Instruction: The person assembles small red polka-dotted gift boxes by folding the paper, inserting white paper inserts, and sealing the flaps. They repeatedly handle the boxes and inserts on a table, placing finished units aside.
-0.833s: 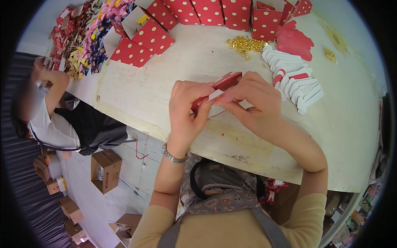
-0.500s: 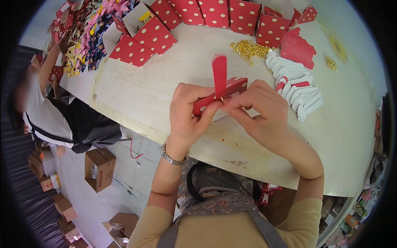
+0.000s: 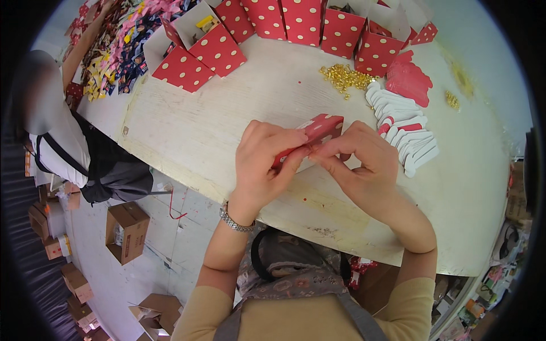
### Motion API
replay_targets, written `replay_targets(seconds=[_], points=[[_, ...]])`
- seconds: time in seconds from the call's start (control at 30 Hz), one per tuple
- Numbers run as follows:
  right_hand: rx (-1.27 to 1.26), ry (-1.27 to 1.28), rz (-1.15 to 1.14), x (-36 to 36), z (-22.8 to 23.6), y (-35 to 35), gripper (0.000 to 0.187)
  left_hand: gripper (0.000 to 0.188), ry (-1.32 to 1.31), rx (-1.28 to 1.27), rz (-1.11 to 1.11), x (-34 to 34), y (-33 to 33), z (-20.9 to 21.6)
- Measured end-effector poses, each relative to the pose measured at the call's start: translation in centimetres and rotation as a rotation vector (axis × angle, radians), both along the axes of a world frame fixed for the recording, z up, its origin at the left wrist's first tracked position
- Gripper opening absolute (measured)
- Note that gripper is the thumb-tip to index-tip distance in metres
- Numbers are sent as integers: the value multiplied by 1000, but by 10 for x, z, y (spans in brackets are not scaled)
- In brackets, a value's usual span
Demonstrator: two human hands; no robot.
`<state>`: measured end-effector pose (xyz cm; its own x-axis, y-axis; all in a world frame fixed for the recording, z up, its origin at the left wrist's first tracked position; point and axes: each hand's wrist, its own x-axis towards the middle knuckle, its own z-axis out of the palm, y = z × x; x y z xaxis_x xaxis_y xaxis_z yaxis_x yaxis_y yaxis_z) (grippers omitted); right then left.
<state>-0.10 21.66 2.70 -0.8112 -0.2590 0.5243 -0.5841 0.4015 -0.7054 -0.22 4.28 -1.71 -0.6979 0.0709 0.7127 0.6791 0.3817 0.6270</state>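
Observation:
My left hand (image 3: 260,162) grips a flattened red box piece with pale dots (image 3: 325,128), fingers on its upper face and thumb along the near edge. At that edge the thumb and forefinger of my right hand (image 3: 367,165) are pinched together, close to the left thumb tip. What sits between the right fingertips is hidden. Right of the hands lie overlapping white strips with rounded ends (image 3: 414,145), a few showing red. Beyond them is a stack of red strips (image 3: 408,82), beside a heap of small gold-coloured metal fasteners (image 3: 344,78).
Open red dotted boxes (image 3: 218,50) line the far side of the table (image 3: 193,131). Colourful wrapped sweets (image 3: 128,48) are heaped at far left, where a co-worker (image 3: 68,142) reaches in. A smaller fastener pile (image 3: 452,100) lies right. Cardboard boxes (image 3: 128,232) stand on the floor.
The red strip that stood upright from the box piece no longer shows. A gold fastener at my fingertips is now out of sight. The co-worker's arm has reached farther over the sweets.

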Motion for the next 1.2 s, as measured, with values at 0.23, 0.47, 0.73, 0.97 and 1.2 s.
replay_targets(seconds=[0.23, 0.47, 0.73, 0.97, 1.2], points=[[33, 269, 83, -4, -12, 4, 21, 32, 15, -24, -27, 0, -2, -5], [61, 313, 60, -5, -18, 5, 25, 32, 37, -82, -39, 3, -5, -1], [145, 473, 96, -17, -10, 11, 24, 23, -179, 56, -81, 9, -5, -3], [171, 155, 51, -20, -1, 8, 23, 22, -123, 48, -118, 5, -4, 9], [60, 141, 299, -35, -9, 16, 23, 20, -10, -46, 246, -1, 1, 59]])
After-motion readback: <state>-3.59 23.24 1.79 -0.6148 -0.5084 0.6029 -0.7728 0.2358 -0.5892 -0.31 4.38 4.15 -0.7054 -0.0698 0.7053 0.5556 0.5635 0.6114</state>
